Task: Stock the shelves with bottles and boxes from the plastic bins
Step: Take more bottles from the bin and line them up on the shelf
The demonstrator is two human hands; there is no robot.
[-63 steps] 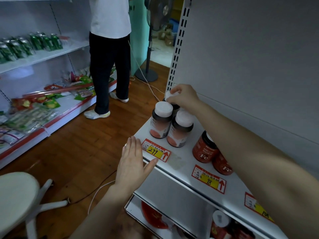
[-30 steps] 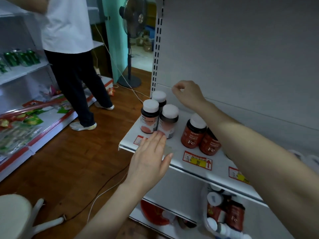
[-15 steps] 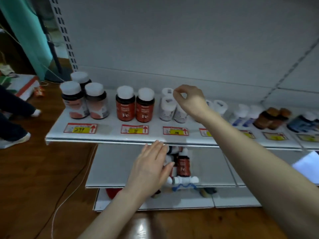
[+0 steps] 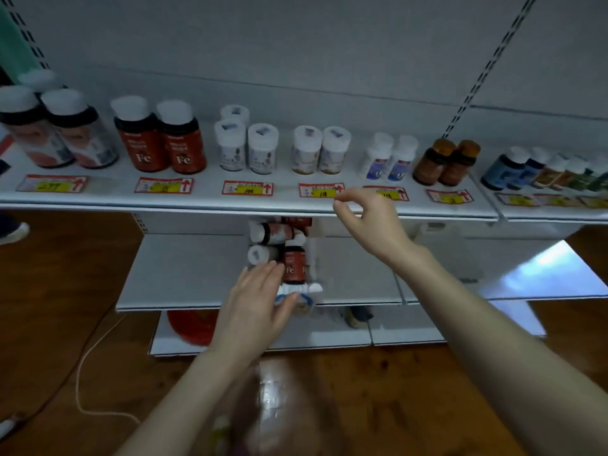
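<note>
The upper shelf (image 4: 210,200) carries a row of supplement bottles in pairs: two red Fe bottles (image 4: 161,139), white-capped small bottles (image 4: 246,143), and brown bottles (image 4: 444,162). On the lower shelf (image 4: 184,274) stands a clear plastic bin (image 4: 313,255) with several bottles, among them a red Fe bottle (image 4: 294,264) and a white bottle (image 4: 258,255). My left hand (image 4: 256,307) is at the bin's front with fingers straight, fingertips beside the Fe bottle. My right hand (image 4: 368,222) hovers in front of the upper shelf's edge, fingers loosely curled, holding nothing.
Red and yellow price tags (image 4: 246,188) line the upper shelf's edge. More bottles (image 4: 539,169) stand at the far right. A red object (image 4: 190,327) lies on the bottom shelf. A white cable (image 4: 85,366) runs over the wooden floor. A person's shoe (image 4: 11,232) shows at the left.
My view has swung right from the shelf's left end to face it. My right hand left the bottle tops and dropped to the shelf edge. My left hand lowered to the bin.
</note>
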